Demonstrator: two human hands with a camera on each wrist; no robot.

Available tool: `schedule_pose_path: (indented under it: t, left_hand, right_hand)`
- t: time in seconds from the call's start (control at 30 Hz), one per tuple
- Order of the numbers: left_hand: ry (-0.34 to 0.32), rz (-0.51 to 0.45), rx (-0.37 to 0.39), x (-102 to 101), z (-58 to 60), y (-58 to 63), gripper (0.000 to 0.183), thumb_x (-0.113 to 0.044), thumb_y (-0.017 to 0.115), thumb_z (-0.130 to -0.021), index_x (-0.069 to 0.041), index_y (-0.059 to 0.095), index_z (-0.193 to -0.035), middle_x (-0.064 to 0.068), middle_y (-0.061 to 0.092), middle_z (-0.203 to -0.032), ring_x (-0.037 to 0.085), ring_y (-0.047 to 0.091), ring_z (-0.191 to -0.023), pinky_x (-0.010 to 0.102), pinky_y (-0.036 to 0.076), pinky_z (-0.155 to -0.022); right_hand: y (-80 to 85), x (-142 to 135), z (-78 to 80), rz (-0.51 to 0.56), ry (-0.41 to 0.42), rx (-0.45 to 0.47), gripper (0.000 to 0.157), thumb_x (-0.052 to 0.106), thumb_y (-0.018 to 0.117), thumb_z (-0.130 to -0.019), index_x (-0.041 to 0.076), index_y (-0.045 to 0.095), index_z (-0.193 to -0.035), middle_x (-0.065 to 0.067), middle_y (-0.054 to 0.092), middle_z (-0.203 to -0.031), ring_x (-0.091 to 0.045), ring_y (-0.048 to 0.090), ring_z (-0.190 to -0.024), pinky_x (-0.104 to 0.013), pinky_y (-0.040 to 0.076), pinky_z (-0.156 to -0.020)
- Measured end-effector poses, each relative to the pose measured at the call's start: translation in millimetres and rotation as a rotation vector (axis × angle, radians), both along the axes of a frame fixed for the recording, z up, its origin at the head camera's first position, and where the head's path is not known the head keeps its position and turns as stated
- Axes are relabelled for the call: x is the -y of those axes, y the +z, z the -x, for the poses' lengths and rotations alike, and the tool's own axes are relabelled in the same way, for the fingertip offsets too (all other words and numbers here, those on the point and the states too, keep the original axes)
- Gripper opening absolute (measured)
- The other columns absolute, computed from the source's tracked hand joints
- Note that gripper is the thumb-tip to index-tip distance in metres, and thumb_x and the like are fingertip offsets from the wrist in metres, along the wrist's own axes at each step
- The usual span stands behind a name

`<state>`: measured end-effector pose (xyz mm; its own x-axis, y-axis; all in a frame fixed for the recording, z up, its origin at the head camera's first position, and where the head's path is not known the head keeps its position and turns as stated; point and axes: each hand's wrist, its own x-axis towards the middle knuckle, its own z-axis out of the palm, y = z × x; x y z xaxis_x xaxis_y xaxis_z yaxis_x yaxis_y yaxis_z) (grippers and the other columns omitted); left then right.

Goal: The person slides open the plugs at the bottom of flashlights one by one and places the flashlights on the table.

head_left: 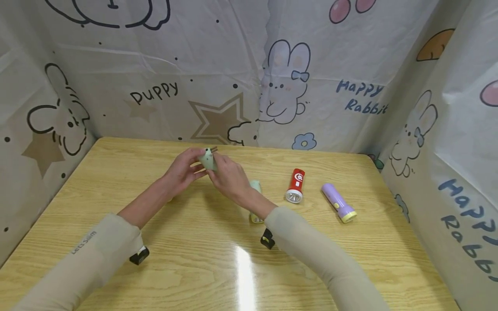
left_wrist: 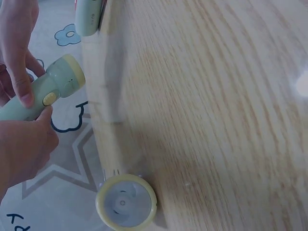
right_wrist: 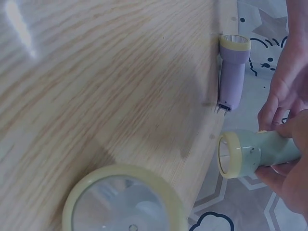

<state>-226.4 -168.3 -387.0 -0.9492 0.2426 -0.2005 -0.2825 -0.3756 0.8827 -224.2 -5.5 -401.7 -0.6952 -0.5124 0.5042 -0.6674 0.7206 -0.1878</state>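
Both hands hold a pale green flashlight (head_left: 208, 160) above the table's far side, its metal plug prongs showing in the head view. My left hand (head_left: 184, 169) grips its body, with the thumb beside the yellow button (left_wrist: 50, 99) in the left wrist view. From the other side, my right hand (head_left: 231, 179) pinches the body between thumb and fingers. Its cream-rimmed lens end (right_wrist: 230, 155) shows in the right wrist view. A second green flashlight (head_left: 255, 185) lies on the table, partly hidden behind the right wrist.
Farther right lie a red flashlight (head_left: 296, 183) and a purple flashlight (head_left: 337, 201). Another purple flashlight (right_wrist: 232, 79) with prongs shows in the right wrist view, mostly hidden behind the left arm in the head view. A printed cloth (head_left: 218, 56) hangs around the wooden table (head_left: 202, 263).
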Motion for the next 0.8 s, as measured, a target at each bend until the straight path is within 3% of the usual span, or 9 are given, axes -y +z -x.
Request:
schedule_pose_path:
  t: [0.17, 0.33, 0.8]
  left_hand:
    - [0.009, 0.032, 0.006, -0.2, 1.3, -2.8, 0.023, -0.013, 0.055, -0.092, -0.01, 0.043, -0.112, 0.007, 0.039, -0.122, 0.024, 0.043, -0.108, 0.036, 0.042, -0.092]
    - [0.012, 0.082, 0.006, 0.0, 0.4, -3.0, 0.031, -0.007, 0.057, -0.09, -0.01, 0.043, -0.117, 0.009, 0.041, -0.121, 0.023, 0.05, -0.103, 0.037, 0.043, -0.093]
    - [-0.002, 0.224, -0.005, 2.3, -0.9, -4.0, 0.054, -0.017, 0.059, -0.09, -0.004, 0.035, -0.136, 0.014, 0.041, -0.129, 0.032, 0.045, -0.117, 0.037, 0.044, -0.092]
  right_hand:
    - [2.5, 1.7, 1.3, -0.002, -0.018, 0.069, 0.04, 0.022, 0.064, -0.087, -0.002, 0.052, -0.117, -0.015, 0.062, -0.103, -0.02, 0.062, -0.084, -0.026, 0.053, -0.065]
    - [3.8, 2.9, 2.8, 0.001, -0.029, 0.119, 0.039, 0.022, 0.064, -0.086, -0.002, 0.052, -0.116, -0.012, 0.062, -0.099, -0.017, 0.06, -0.08, -0.025, 0.051, -0.063]
    - [3.9, 6.4, 4.7, 0.083, -0.04, 0.253, 0.035, 0.023, 0.065, -0.086, 0.0, 0.056, -0.111, -0.007, 0.062, -0.089, -0.01, 0.054, -0.069, -0.017, 0.043, -0.053]
